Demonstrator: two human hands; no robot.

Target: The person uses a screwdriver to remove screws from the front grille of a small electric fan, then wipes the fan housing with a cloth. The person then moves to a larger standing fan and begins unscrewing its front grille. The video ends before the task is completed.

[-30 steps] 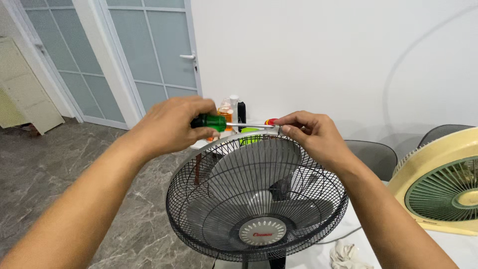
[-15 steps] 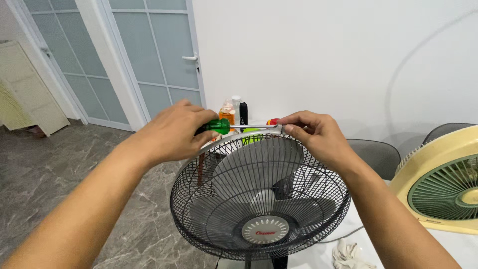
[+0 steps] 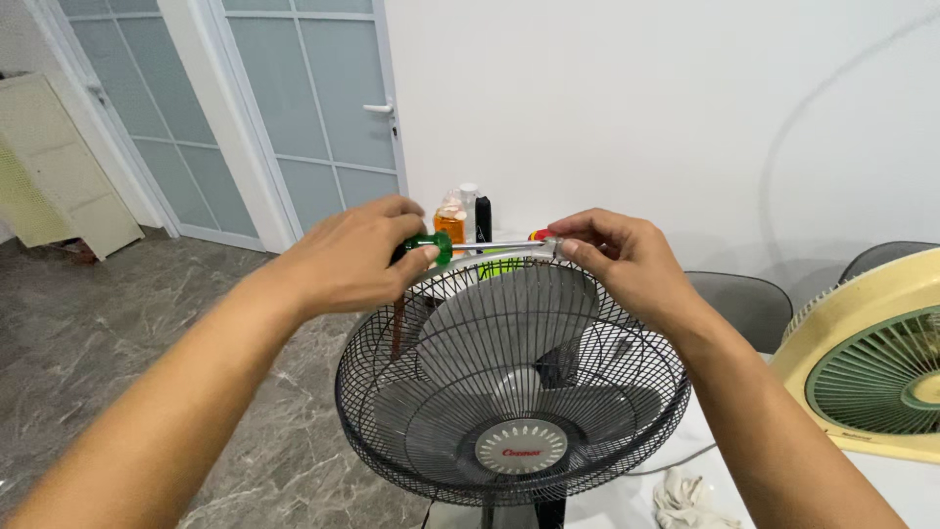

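White worktop (image 3: 911,490) carrying a black-caged fan (image 3: 509,392), a cream fan with green grille (image 3: 871,372), a crumpled white cloth (image 3: 685,498) and bottles (image 3: 460,217) at its far edge

Two fans: a black one (image 3: 511,392) at lower centre and a cream one (image 3: 871,367) at the right edge. One screwdriver (image 3: 470,246), two hands, three bottles (image 3: 462,217) at centre, two grey chairs (image 3: 749,304) right, one cloth (image 3: 685,500) below.

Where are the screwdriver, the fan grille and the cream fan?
screwdriver (image 3: 428,245), head view, green handle in the left hand.
fan grille (image 3: 627,333), head view, black wire cage, right side.
cream fan (image 3: 881,353), head view, green inner grille.
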